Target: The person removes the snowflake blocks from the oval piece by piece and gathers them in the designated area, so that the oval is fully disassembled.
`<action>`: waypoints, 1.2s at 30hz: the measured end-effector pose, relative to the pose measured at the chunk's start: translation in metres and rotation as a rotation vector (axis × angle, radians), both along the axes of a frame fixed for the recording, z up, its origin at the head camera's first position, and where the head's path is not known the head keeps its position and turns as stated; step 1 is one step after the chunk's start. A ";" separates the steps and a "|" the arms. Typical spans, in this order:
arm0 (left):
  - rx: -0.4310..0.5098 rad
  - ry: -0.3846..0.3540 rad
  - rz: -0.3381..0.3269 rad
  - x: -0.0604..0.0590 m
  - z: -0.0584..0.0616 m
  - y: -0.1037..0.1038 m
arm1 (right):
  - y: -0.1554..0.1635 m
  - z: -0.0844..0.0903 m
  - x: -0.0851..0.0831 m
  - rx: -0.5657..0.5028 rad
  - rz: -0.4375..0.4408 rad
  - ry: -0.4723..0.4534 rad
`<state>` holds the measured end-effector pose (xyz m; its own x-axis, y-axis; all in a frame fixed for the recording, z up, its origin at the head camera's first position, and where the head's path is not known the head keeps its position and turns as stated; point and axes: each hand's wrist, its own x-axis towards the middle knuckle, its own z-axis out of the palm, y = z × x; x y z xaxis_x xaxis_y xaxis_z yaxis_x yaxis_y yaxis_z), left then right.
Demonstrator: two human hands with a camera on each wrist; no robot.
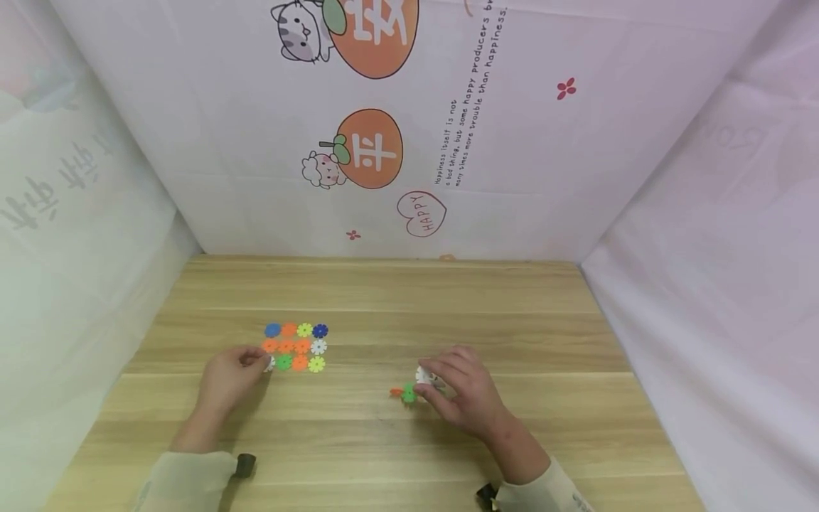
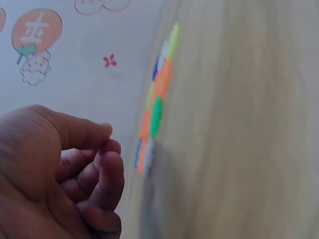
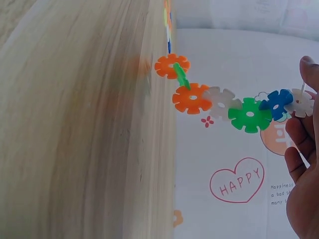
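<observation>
Flower-shaped plastic linking discs lie flat in rows on the table, among them an orange disc, a green disc and a dark blue disc. My left hand is over the near left corner, its fingertips partly covering a white disc. In the left wrist view the thumb and index tips meet with nothing visible between them, apart from the discs. My right hand pinches the white end disc of a linked chain. From it hang blue, green, white, orange, green and orange discs.
The wood-grain table runs back to a white printed cloth. White cloth also hangs on the left and the right. Small black devices sit at both sleeves.
</observation>
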<state>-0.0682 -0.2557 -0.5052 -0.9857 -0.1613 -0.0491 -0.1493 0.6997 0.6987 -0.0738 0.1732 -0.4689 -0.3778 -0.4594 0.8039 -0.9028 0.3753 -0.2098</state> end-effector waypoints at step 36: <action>0.333 0.093 -0.579 0.001 0.046 0.159 | -0.002 0.001 0.002 0.049 -0.002 0.005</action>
<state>-0.0671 -0.0964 -0.4595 -0.9112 0.4032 0.0845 0.2561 0.3939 0.8827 -0.0716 0.1709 -0.4682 -0.3744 -0.4978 0.7823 -0.9032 0.3867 -0.1863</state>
